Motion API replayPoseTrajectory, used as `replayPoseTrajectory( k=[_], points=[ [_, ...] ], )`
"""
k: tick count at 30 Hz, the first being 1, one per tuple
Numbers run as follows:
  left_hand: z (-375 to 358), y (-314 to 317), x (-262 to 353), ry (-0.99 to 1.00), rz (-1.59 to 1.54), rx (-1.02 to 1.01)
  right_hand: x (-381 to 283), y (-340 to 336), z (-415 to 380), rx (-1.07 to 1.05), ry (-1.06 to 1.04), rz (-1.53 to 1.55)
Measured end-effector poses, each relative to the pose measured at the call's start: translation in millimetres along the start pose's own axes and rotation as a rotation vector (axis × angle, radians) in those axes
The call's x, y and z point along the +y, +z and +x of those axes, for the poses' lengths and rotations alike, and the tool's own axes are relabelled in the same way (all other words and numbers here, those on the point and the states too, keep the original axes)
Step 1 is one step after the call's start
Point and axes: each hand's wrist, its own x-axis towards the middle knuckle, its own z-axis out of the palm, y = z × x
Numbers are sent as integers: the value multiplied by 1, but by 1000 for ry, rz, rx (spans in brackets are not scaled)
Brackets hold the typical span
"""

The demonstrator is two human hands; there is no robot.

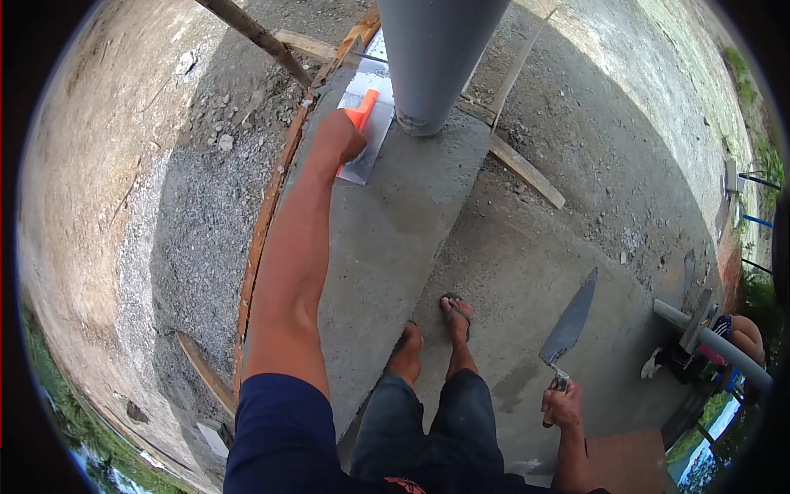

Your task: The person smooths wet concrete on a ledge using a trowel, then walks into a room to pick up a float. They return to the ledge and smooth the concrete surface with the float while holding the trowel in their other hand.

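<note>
My left hand [340, 138] is wrapped round the orange handle of a flat steel finishing trowel [359, 169]. The trowel's blade lies on the grey wet-looking concrete strip [387, 222], beside the foot of a thick grey column [440, 58]. Lower right, my right hand [562, 405] grips a pointed brick trowel [572, 319] by its handle. Its blade points up and away, held over the lower concrete floor, and its face looks grey with residue. The finishing trowel's far end is partly hidden behind the column.
A wooden form board [267, 222] edges the strip's left side, with a wooden prop [255, 37] above it. Gravel [197, 214] lies beyond. A loose plank [527, 171] sits right of the column. Another person [732, 346] crouches at far right by a grey pipe [724, 346].
</note>
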Motion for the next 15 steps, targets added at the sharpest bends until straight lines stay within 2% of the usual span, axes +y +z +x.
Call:
replayPoseTrajectory(
  k=[2, 4, 7, 8, 11, 12, 15],
  points=[
    [-15, -13, -9, 64, 140, -24, -4, 1, -4, -18, 17, 45],
    [8, -6, -27, 8, 68, -38, -4, -1, -4, -20, 25, 61],
    [37, 11, -1, -73, 2, -5, 3, 1, -5, -24, 38, 41],
    [29, 13, 4, -170, -106, -15, 5, 2, -5, -24, 39, 35],
    [-30, -12, 5, 11, 64, -2, 2, 7, 2, -38, 20, 35],
    [-35, -17, 1, 36, 131, -74, 2, 8, 0, -37, 19, 43],
    [-5, -5, -2, -61, 16, -21, -8, 7, -2, -68, 48, 6]
  ],
)
